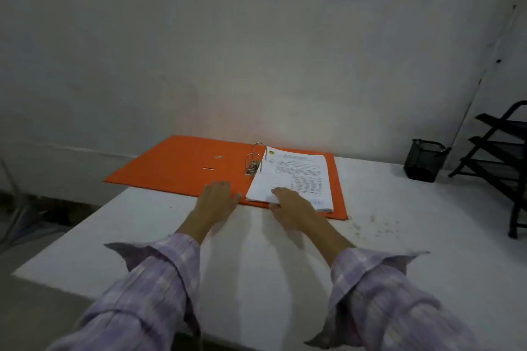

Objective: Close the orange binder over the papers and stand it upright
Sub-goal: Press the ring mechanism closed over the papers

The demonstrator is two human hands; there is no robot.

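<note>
The orange binder (pixel 182 165) lies open and flat on the white table (pixel 256 251), its left cover hanging past the table's left edge. Metal rings (pixel 253 161) stand up at its spine. A stack of printed papers (pixel 296 177) rests on the right cover, threaded on the rings. My left hand (pixel 218 196) lies flat, palm down, on the binder's near edge by the spine, fingers together. My right hand (pixel 291 205) holds the near left corner of the paper stack, thumb under and fingers on top.
A black mesh pen cup (pixel 425 161) stands at the table's far right. A black tiered rack (pixel 502 157) sits further right. A grey wall rises just behind the binder. The floor shows beyond the table's left edge.
</note>
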